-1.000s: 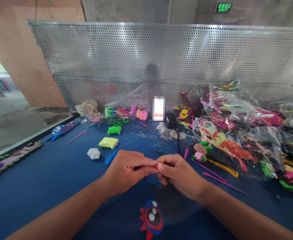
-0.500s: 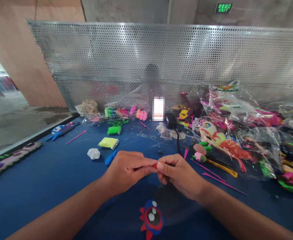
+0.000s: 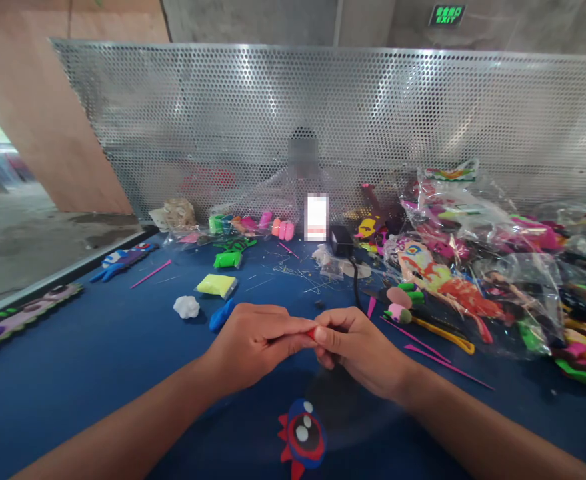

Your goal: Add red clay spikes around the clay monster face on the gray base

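Hardly anything has moved since the earlier frame: both hands keep the same pose, and only the whole view has shifted very slightly. Over the blue tabletop (image 3: 97, 373), the left hand (image 3: 253, 343) and the right hand (image 3: 357, 350) meet at the fingertips around a small red piece (image 3: 312, 333). The grip of each is closed on it, thumb against fingers, so that just a bit of red shows between the two. Below the hands, nearer the person, lies a blue and red figure (image 3: 303, 435) with a dark, white-spotted eye and red spikes along its left side. Just beyond the left hand is a blue lump (image 3: 221, 316), partly hidden by it; whether they touch cannot be told. A white lump (image 3: 186, 307) sits farther left, with a yellow packet (image 3: 215, 286) and a green packet (image 3: 227, 260) behind. To the right of the right hand rest two thin pink tools (image 3: 455, 370), a yellow loop-ended tool (image 3: 466, 346) and a pink-and-green lump (image 3: 399, 313). Clear plastic bags (image 3: 473, 217) are heaped farther back. A black adapter (image 3: 342, 241) stands before a perforated metal panel (image 3: 173, 107).
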`<state>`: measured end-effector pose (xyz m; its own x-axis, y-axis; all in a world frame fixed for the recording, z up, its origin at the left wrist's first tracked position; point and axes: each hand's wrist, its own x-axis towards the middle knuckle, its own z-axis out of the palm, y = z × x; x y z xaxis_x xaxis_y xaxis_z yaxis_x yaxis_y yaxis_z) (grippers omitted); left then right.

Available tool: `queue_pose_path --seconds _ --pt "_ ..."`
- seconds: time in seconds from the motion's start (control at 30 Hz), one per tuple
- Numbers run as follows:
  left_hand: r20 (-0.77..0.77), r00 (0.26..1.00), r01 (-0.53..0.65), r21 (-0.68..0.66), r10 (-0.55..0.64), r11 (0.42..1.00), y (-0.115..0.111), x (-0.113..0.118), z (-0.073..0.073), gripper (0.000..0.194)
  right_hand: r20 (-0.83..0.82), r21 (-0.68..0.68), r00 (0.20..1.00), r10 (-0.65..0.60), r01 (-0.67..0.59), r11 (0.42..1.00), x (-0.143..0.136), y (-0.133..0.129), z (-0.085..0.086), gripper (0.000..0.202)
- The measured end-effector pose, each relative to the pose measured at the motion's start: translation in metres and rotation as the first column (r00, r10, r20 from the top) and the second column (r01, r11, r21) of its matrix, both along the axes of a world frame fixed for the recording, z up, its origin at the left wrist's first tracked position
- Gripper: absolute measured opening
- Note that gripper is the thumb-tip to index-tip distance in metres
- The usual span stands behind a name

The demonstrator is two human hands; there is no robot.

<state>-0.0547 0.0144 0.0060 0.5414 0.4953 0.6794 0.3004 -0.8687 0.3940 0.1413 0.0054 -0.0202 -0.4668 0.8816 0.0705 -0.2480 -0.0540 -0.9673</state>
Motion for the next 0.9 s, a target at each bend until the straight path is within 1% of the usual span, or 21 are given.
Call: queue_pose_path --seconds 0.2,0.3,0.5,0.67,0.9 --pt "-0.019 1.0 -0.009 -0.022 0.009 1.0 0.0006 0.0014 0.0021 0.015 -0.037 -0.01 0.999 0.01 -0.01 1.0 0.0003 -0.0006 -0.0009 0.026" --pt "-0.035 0.999 -0.016 -0.028 0.015 0.999 0.0016 0.0004 0.0007 0.017 -0.035 -0.015 0.999 0.005 -0.005 1.0 0.0007 -0.001 -0.0002 0.026" --pt "-0.07 0.996 -0.065 -0.036 0.062 0.997 0.0042 -0.0023 -0.0005 0.021 0.026 0.022 0.998 -0.065 0.064 0.998 0.0001 -0.0018 0.0045 0.027" --pt "-0.051 0.994 -0.106 -0.081 0.102 0.991 0.0032 -0.001 0.0033 0.017 0.053 0.059 0.994 -0.099 0.096 0.994 -0.002 -0.0033 0.0074 0.027" --pt "-0.006 0.997 -0.08 -0.014 0.08 0.997 0.003 -0.0001 0.0047 0.017 0.03 0.053 0.996 -0.087 0.085 0.995 -0.001 -0.0021 0.0059 0.026"
